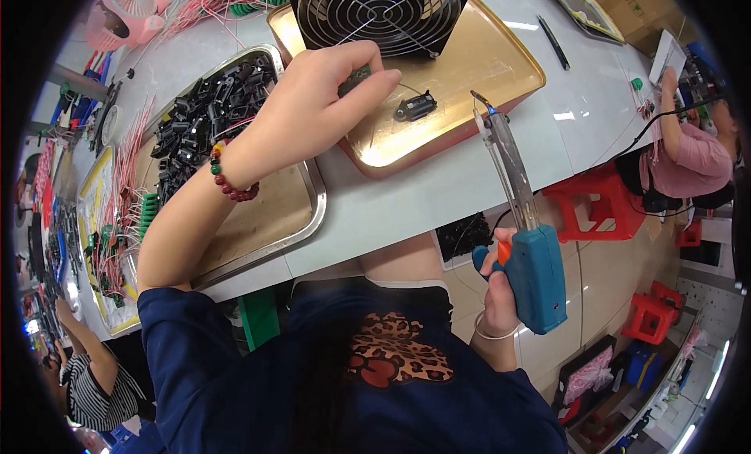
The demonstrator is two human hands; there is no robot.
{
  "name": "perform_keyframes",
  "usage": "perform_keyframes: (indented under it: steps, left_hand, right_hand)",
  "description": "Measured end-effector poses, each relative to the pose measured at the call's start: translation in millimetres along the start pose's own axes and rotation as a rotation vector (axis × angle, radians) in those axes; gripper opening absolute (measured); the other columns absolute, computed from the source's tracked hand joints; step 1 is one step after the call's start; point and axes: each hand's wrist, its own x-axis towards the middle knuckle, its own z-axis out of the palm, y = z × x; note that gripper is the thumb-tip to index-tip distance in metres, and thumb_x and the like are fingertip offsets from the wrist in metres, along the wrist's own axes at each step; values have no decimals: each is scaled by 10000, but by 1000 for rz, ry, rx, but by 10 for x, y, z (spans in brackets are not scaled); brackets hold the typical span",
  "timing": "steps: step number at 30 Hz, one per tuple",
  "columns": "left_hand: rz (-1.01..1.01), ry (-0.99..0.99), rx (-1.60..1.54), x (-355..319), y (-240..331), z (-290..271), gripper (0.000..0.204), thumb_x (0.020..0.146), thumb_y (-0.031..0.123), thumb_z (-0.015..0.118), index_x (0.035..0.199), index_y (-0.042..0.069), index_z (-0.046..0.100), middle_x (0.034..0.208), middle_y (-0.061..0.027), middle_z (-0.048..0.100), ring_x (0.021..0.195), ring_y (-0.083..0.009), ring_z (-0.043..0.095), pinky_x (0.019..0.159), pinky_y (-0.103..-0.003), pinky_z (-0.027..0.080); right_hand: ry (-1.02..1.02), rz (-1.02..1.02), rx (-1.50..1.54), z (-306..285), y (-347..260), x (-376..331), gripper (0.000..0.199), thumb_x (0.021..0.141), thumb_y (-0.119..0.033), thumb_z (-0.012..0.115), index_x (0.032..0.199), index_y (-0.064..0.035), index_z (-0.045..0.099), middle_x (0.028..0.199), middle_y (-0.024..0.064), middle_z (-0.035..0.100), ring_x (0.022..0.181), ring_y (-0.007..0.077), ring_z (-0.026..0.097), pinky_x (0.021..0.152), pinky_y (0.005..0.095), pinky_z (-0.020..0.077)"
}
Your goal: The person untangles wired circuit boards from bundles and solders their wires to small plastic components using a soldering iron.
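Step in hand: it looks like hand soldering, at a point of readying the iron and the part rather than joining; the tip appears to touch nothing.
Soldering gun: the teal pistol-grip soldering gun [538, 278] points up past the table's front edge, its bent tip over the near right edge of the gold tray [501, 55].
Right hand: the right hand [498, 304] wraps around the grip, fingers at the orange trigger [504, 252]; whether it is pressed I cannot tell.
Left hand: the left hand [319, 90] is above the gold tray, thumb and forefinger curled toward each other; something dark shows behind them, but I cannot tell whether they pinch it.
Black plastic housing: one black plastic housing [415, 106] lies on the gold tray, between left fingertips and iron tip, apart from both.
Next move: it seems to call for steadying a part and bringing the tip onto its joint, clear of the fingers.
In the way: the black fan [381, 14] with its wire guard crowds the left hand; the left forearm crosses the steel tray [317, 199] of black parts [207, 109].
Around: pink wires [129, 211] lie at left.
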Motion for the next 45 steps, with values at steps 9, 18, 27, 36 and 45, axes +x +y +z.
perform_keyframes:
  steps: [9,18,27,36,45]
  left_hand:
    - [42,22,130,-78,-31,-19,242,921,188,551,770,4,504,602,-18,545,583,-27,487,525,-202,400]
    - [108,138,69,-50,-70,101,244,894,204,570,762,2,534,534,-60,501,489,-100,470,472,-252,368]
    - [234,202,102,-31,-105,144,249,870,220,577,749,5,543,484,-100,456,421,-204,452,432,-312,340]
    - [231,197,102,-36,-101,127,250,865,222,581,748,4,546,481,-101,452,417,-203,449,429,-313,336]
    - [203,188,104,-21,-63,155,248,861,222,580,744,6,548,473,-99,458,411,-205,461,422,-313,344]
  right_hand:
    - [-86,-49,-225,89,15,-17,242,775,-179,673,923,3,615,829,94,597,719,220,561,636,298,444]
    - [9,-30,-234,17,119,-109,415,753,-142,644,1107,43,531,906,109,572,692,186,525,626,291,427]
    - [-89,51,-139,-58,89,-87,487,757,-154,623,1163,82,493,821,85,548,649,170,513,602,283,410]
    - [-60,117,-98,1,51,-85,496,751,-149,615,1174,79,490,824,93,561,636,173,508,596,280,409]
    - [-41,213,-8,13,-36,-99,479,752,-138,612,1165,74,492,832,97,561,641,174,508,600,288,409]
